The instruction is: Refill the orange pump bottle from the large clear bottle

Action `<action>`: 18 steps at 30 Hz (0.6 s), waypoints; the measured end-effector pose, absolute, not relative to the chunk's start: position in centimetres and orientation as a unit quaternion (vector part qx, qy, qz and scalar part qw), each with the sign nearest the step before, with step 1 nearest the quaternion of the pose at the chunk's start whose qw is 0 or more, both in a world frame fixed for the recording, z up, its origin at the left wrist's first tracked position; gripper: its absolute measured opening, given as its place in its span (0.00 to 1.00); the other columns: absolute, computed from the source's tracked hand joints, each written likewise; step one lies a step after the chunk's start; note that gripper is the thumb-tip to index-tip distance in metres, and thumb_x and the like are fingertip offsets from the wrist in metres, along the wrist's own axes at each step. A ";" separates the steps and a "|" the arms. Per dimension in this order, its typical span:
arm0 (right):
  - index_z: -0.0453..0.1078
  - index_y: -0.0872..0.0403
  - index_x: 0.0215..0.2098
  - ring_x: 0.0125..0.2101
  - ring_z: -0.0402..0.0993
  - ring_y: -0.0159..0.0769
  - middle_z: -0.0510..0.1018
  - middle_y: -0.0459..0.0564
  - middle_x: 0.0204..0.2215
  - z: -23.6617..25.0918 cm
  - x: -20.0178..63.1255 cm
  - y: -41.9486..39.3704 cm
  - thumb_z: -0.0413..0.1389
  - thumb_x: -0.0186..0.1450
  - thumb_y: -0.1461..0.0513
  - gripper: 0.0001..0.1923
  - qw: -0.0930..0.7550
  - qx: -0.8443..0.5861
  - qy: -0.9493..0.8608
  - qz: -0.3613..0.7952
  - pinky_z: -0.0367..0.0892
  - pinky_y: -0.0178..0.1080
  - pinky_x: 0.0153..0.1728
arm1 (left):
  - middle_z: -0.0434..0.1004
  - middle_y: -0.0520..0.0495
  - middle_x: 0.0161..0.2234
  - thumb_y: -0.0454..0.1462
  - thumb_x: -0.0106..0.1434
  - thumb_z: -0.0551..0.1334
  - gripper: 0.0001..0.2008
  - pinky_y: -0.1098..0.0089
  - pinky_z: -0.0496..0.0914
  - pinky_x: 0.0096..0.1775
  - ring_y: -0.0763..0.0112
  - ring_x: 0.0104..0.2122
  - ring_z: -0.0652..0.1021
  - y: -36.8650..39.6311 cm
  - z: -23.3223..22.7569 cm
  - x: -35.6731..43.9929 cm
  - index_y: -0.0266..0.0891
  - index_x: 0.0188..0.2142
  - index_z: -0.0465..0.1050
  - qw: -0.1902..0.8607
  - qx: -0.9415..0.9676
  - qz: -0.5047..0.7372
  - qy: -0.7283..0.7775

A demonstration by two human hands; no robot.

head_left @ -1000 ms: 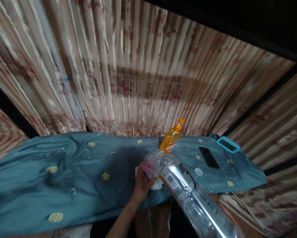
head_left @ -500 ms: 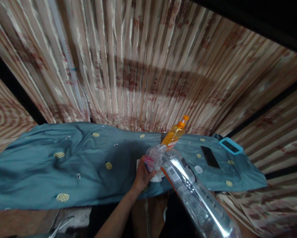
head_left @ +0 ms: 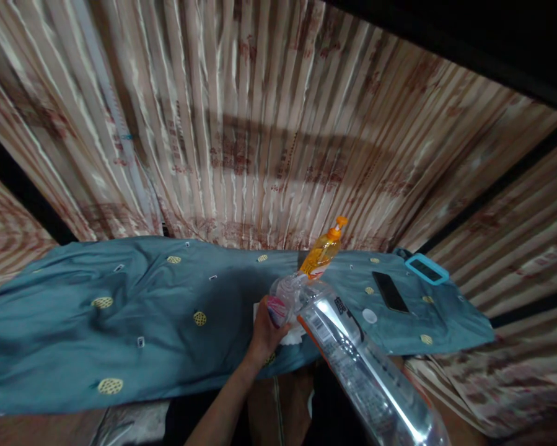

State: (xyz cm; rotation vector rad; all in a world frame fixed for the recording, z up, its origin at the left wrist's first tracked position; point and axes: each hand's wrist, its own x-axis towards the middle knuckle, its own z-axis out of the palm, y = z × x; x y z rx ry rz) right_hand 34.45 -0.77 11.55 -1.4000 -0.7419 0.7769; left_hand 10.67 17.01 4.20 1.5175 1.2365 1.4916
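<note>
Head view: a small clear bottle [head_left: 285,302] is gripped around its body by the left hand [head_left: 263,331], held just above the teal cloth [head_left: 134,316] at near centre; a large clear plastic bottle [head_left: 359,365] is tilted, its mouth met with the small one, the right hand not seen, so its state cannot be told. Thin walls judged light, crushable, slick; mid-body grip advised. Orange pump bottle [head_left: 323,253] stands just behind, phone [head_left: 390,291] to the right

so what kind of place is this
Probably a room in a home, at a makeshift table: a teal embroidered cloth covers the surface, striped curtains hang behind it, and an orange pump bottle and a dark phone sit on the cloth.
</note>
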 end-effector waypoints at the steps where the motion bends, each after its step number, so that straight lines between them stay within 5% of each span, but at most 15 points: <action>1: 0.72 0.45 0.52 0.21 0.77 0.40 0.81 0.44 0.25 11.2 35.1 0.4 0.57 0.57 0.42 0.30 0.646 -0.605 -0.327 0.332 0.73 0.38 0.19 | 0.74 0.43 0.46 0.37 0.47 0.71 0.32 0.55 0.70 0.50 0.57 0.46 0.75 17.0 4.3 10.7 0.40 0.51 0.64 0.337 0.579 0.570 0.476; 9: 0.75 0.44 0.25 0.22 0.78 0.45 0.70 0.41 0.13 9.7 36.8 3.4 0.65 0.43 0.39 0.21 0.662 -0.609 -0.327 0.288 0.77 0.44 0.26 | 0.74 0.43 0.46 0.35 0.47 0.70 0.30 0.55 0.70 0.49 0.57 0.46 0.75 17.1 4.6 10.8 0.40 0.50 0.64 0.345 0.570 0.569 0.482; 18: 0.76 0.45 0.33 0.31 0.81 0.48 0.80 0.44 0.28 11.4 34.5 0.5 0.66 0.51 0.52 0.13 0.641 -0.627 -0.321 0.305 0.76 0.52 0.40 | 0.74 0.45 0.44 0.35 0.45 0.71 0.30 0.56 0.71 0.48 0.58 0.44 0.76 17.1 4.5 10.9 0.41 0.49 0.65 0.349 0.554 0.578 0.487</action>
